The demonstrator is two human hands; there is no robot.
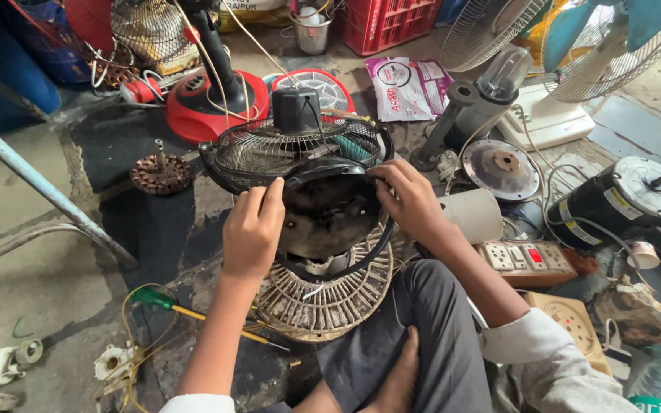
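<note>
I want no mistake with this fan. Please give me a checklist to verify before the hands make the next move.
1. Left hand grips the black ring: ok.
2. Right hand grips the same ring on the other side: ok.
3. Wire guard lies behind the ring, not under the fingers: ok.
4. Screwdriver within reach on the floor: ok.
5. Fan unplugged from the power strip: cannot tell.
6. Screws on the ring removed: cannot tell.

Dusty black plastic fan housing, wire grille
</note>
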